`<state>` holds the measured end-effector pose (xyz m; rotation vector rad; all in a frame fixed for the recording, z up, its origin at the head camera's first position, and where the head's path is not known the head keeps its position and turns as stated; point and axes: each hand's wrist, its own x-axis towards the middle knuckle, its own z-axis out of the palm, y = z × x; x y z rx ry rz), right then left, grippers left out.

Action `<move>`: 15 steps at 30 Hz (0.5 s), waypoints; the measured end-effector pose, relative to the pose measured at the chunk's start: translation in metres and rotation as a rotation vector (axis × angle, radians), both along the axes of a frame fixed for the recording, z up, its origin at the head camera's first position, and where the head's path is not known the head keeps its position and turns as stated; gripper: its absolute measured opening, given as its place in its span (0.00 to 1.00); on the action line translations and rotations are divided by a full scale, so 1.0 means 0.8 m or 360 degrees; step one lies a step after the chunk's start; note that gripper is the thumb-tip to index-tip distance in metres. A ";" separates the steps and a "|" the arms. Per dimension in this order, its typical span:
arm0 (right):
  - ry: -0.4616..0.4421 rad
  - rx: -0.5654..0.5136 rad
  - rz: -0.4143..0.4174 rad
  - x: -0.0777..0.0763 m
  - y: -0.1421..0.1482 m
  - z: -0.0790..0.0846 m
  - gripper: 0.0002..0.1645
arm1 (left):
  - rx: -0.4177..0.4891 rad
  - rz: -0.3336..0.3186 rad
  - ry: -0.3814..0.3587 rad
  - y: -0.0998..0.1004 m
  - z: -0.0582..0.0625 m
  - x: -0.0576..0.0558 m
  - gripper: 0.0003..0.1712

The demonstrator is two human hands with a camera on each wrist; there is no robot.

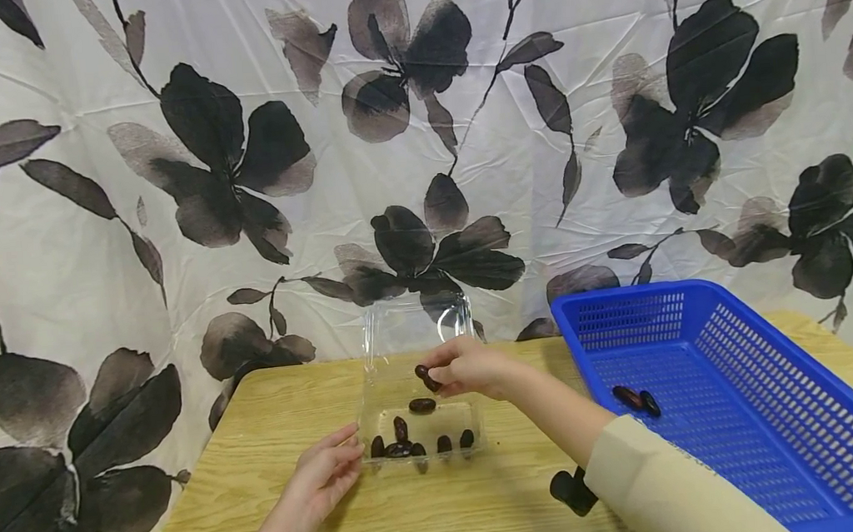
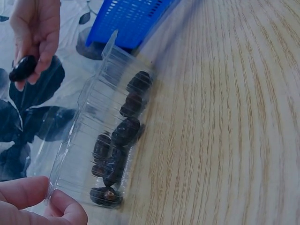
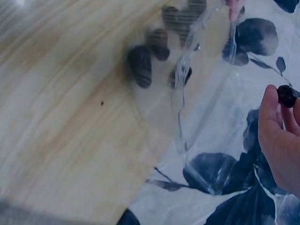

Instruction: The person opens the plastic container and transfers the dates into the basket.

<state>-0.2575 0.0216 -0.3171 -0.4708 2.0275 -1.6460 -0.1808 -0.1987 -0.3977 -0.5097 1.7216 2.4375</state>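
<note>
A clear plastic clamshell container (image 1: 448,423) stands on the table with its lid (image 1: 401,328) raised at the back. Several dark dates (image 1: 444,445) lie along its front side, and one date (image 1: 422,405) sits farther back. My left hand (image 1: 323,479) is at the container's left side; in the left wrist view its thumb and finger pinch the rim at a corner. Above the container, my right hand (image 1: 474,368) holds a glossy dark date (image 2: 22,69) between thumb and fingertips. Part of that date is hidden by the fingers.
To the right is a blue perforated plastic basket (image 1: 712,360), with a pair of dates (image 1: 636,400) inside. A black object (image 1: 574,492) shows beside the right sleeve. Behind the wooden table (image 1: 258,413) hangs a floral cloth (image 1: 242,30).
</note>
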 end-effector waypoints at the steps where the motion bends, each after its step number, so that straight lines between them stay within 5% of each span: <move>1: -0.0006 -0.0002 -0.0004 -0.001 0.003 0.002 0.16 | -0.0002 -0.0002 -0.0003 0.000 0.000 0.000 0.34; 15: 0.0018 -0.0037 0.0081 -0.008 0.068 0.033 0.20 | -0.0027 -0.0008 -0.0005 0.000 0.002 -0.001 0.34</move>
